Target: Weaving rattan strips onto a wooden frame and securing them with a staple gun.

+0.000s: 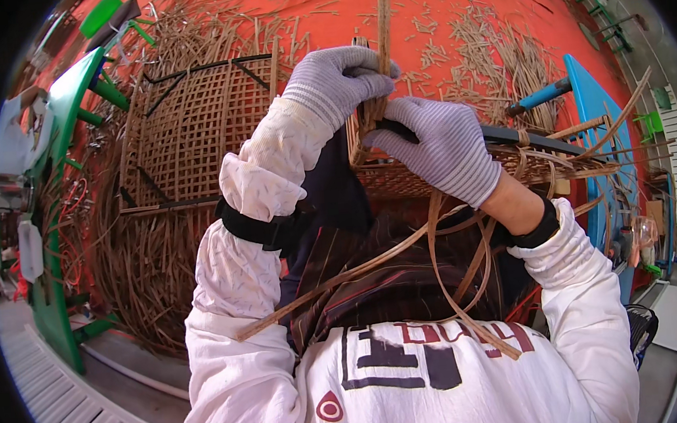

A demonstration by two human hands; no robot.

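Observation:
My left hand (333,89), in a striped grey knit glove, is closed at the corner of a woven wicker piece. Its fingers pinch a flat brown wicker strip (383,13) that stands up past the fingertips. My right hand (446,149), gloved alike, curls around the same corner, closed on the dark frame bar (540,140); whether it also grips a strip is hidden. The open-weave wicker panel (396,181) hangs below that bar. Loose strip ends (335,274) trail from the piece across my lap, over a dark striped apron (389,247).
Another woven panel (205,130) with a black frame lies on the red floor (355,19) to the left. Heaped strips (133,283) lie beside it, and cut scraps (461,51) are scattered ahead. A green bench (68,113) stands left, a blue one (597,111) right.

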